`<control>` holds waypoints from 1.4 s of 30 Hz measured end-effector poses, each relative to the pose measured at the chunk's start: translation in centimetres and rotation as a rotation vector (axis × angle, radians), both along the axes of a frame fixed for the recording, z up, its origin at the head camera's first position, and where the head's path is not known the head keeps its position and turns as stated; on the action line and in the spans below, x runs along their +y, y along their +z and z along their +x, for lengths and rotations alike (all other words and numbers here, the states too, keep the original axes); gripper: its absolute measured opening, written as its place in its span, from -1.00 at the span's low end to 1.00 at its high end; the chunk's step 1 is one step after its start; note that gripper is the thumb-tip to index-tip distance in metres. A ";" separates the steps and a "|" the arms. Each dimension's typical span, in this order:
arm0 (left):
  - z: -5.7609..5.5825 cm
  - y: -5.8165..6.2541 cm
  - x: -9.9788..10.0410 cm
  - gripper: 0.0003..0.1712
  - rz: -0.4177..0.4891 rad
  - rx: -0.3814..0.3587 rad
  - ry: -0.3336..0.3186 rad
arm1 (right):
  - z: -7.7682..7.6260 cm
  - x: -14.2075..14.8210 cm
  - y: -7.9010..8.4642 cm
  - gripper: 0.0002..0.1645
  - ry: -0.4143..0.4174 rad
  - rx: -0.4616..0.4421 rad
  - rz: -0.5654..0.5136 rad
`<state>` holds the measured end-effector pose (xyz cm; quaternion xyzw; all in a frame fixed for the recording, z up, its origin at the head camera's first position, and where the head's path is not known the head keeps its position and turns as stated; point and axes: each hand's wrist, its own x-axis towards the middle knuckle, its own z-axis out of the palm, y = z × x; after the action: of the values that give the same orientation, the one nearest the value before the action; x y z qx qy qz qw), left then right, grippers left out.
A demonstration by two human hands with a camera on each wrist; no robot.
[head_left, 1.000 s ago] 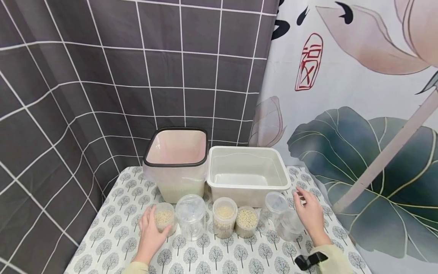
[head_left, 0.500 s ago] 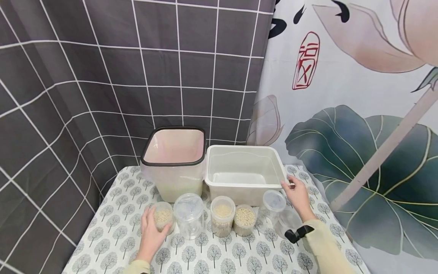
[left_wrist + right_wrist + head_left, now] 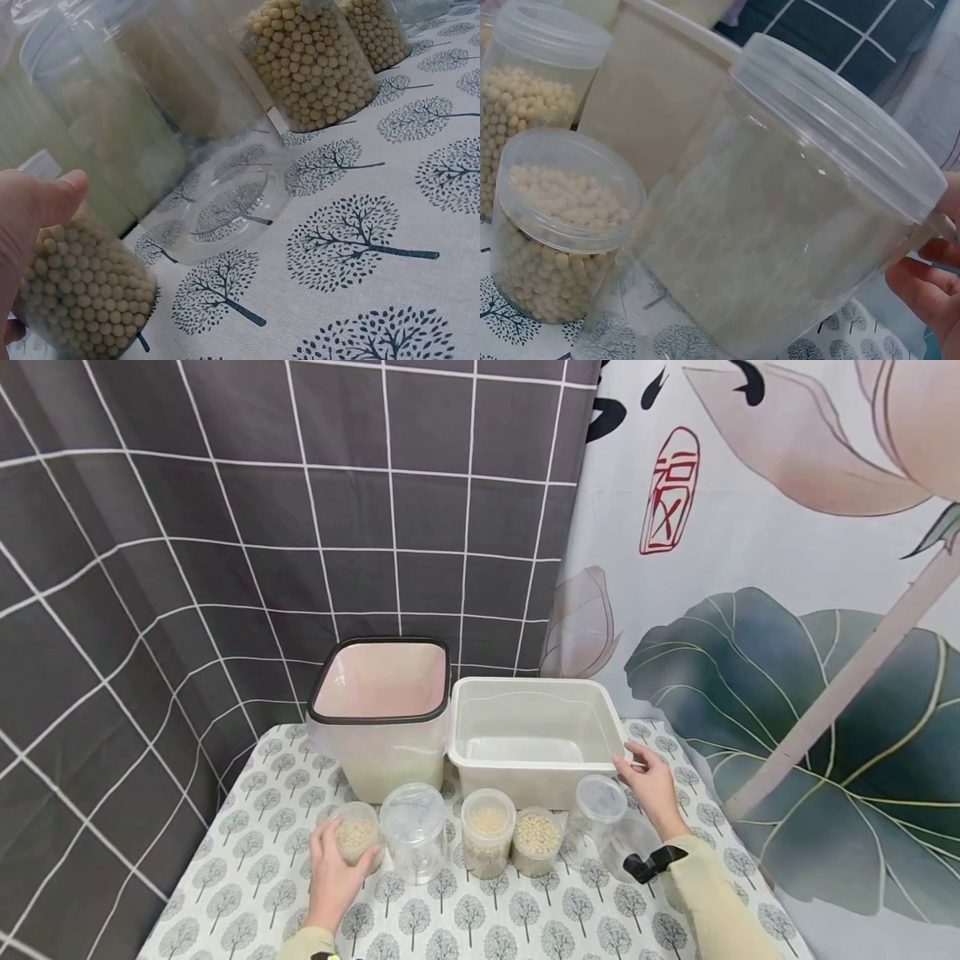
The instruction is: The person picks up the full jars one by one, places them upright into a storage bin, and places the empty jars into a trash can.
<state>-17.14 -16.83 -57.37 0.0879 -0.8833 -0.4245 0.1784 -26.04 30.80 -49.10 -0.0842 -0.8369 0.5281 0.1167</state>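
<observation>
My left hand [image 3: 347, 853] grips a small clear jar of soybeans [image 3: 358, 831] at the left end of a row of jars; in the left wrist view the thumb [image 3: 46, 201] lies against this jar [image 3: 86, 300]. My right hand [image 3: 628, 757] holds the near right corner of the rim of an empty white tub [image 3: 525, 768], thumb under and fingers on top. Its curled fingers [image 3: 930, 289] show behind an empty lidded jar [image 3: 802, 217].
A pink bin with a black rim [image 3: 382, 720] stands left of the tub. Along the row stand an empty clear jar [image 3: 415, 831], two soybean jars [image 3: 488, 831] [image 3: 537, 842] and two empty jars [image 3: 600, 802] [image 3: 633, 853]. The tree-print tablecloth [image 3: 480, 918] lies bare in front.
My right hand moved from beside the empty jars up and left to the tub's near right corner, then stayed. The left hand kept hold of its soybean jar.
</observation>
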 end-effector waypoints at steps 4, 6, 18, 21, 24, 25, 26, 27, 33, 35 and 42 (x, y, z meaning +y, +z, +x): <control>-0.1 -0.5 -0.2 -0.06 0.035 -0.025 0.040 | -0.3 -0.3 -0.3 -0.29 0.019 -0.002 -0.125; -0.1 -0.6 -0.2 -0.10 0.049 -0.017 0.059 | -0.4 -0.5 -0.3 -0.28 0.016 -0.008 -0.131; 0.4 -0.5 -0.5 -0.20 0.107 0.087 0.121 | -0.2 -1.0 0.0 -0.35 -0.025 -0.026 -0.132; 0.5 0.1 -0.7 -0.20 0.098 0.147 0.123 | -0.2 -0.9 0.0 -0.34 -0.036 -0.030 -0.116; 0.6 1.2 -1.0 -0.19 0.075 0.179 0.111 | -0.2 -0.9 -0.1 -0.33 -0.034 -0.029 -0.114; 0.6 1.7 -1.1 -0.19 0.072 0.174 0.104 | -0.2 -0.8 -0.1 -0.33 -0.034 -0.030 -0.114; 0.5 2.1 -1.2 -0.18 0.069 0.162 0.100 | -0.2 -0.8 -0.1 -0.33 -0.035 -0.031 -0.116; 0.6 2.5 -1.3 -0.17 0.072 0.149 0.095 | -0.2 -0.8 -0.1 -0.33 -0.035 -0.032 -0.118; 0.5 4.7 -1.4 -0.14 0.089 0.144 0.093 | -0.2 -0.6 -0.3 -0.32 -0.029 -0.029 -0.107; 0.4 5.4 -1.4 -0.14 0.079 0.184 0.087 | -0.2 -0.6 -0.3 -0.32 -0.029 -0.027 -0.109; 0.0 7.9 -1.1 -0.17 0.047 0.252 0.067 | -1.0 0.4 -1.9 -0.36 -0.009 0.016 -0.143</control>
<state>-17.11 -17.88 -49.44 0.0677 -0.8404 -0.4464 0.2999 -27.06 31.21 -50.98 -0.0921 -0.7957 0.5866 0.1194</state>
